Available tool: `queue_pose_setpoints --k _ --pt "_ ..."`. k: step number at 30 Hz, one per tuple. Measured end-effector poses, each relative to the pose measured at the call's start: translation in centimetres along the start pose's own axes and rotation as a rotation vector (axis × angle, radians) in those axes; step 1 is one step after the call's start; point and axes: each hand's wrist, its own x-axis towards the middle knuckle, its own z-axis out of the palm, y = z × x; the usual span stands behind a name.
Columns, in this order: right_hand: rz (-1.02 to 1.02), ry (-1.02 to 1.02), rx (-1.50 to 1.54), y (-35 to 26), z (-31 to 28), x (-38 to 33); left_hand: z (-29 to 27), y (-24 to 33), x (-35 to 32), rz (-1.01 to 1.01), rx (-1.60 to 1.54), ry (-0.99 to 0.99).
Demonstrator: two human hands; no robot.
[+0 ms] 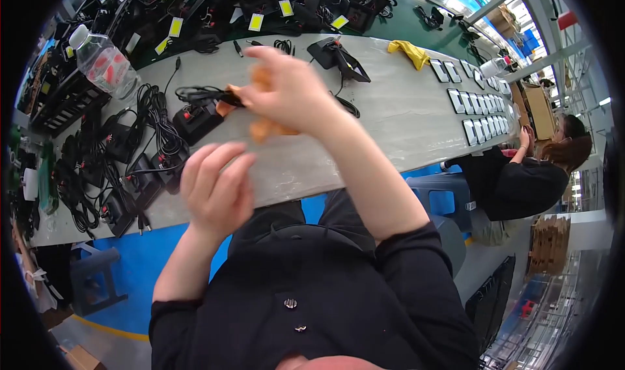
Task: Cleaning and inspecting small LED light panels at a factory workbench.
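My right hand (pixel 280 93) is over the middle of the bench, smeared by motion, with orange coverings on some fingers. Its thumb side meets the end of a coiled black cable (pixel 200 95), which appears pinched there. Under that cable lies a black boxy device (pixel 195 121) with a small red part. Nearer to me, my left hand (pixel 218 184) is raised at the bench edge. Its fingers are loosely curled and apart, with nothing visible in them. Several similar black devices with bundled cables (pixel 163 139) lie left of it.
A clear plastic bottle (pixel 107 64) stands by a black crate (pixel 68 103) at left. Another black device (pixel 338 57) and a yellow cloth (pixel 410 52) lie beyond my right hand. Rows of flat pale-faced parts (pixel 478 103) sit farther right, near a seated person (pixel 534 181). Heaped black devices line the back.
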Motion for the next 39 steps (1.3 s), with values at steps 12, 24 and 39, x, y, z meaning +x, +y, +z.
queue_pose_setpoints --k 12,24,39 --pt "0.496 0.476 0.949 7.4 -15.7 -21.4 22.3 2.1 11.8 -0.594 -0.327 -0.56" --pt "0.016 0.538 1.049 9.2 -17.9 -23.8 14.5 11.2 8.6 -0.395 -0.762 -0.641" --pt "0.058 0.655 0.665 3.7 -14.5 -21.5 10.7 11.7 5.8 -0.212 -0.963 -0.39"
